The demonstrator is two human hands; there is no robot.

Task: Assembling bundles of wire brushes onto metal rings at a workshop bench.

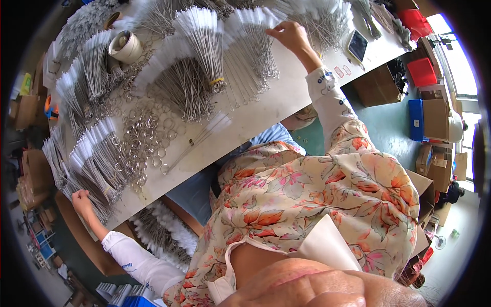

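Thin wire brushes with white bristle heads and looped metal stems lie in bundles over the table. My left hand (83, 202) is at the table's left edge, fingers curled beside the stems of a brush bundle (102, 187); what they hold, if anything, is hidden. Far to the right, my right hand (292, 38) reaches over the table, thumb and forefinger pinched together by the bristle heads of a fanned brush pile (255, 43). Anything in that pinch is too small to make out. A yellow-banded bundle (207, 43) lies left of this pile.
Loose metal rings (146, 135) are heaped on the table (271, 112), near a few single brushes (199, 138). A cream tape roll (125, 47) stands at the back left and a phone (357, 46) lies at the right. Cardboard boxes (378, 84) sit beyond the table.
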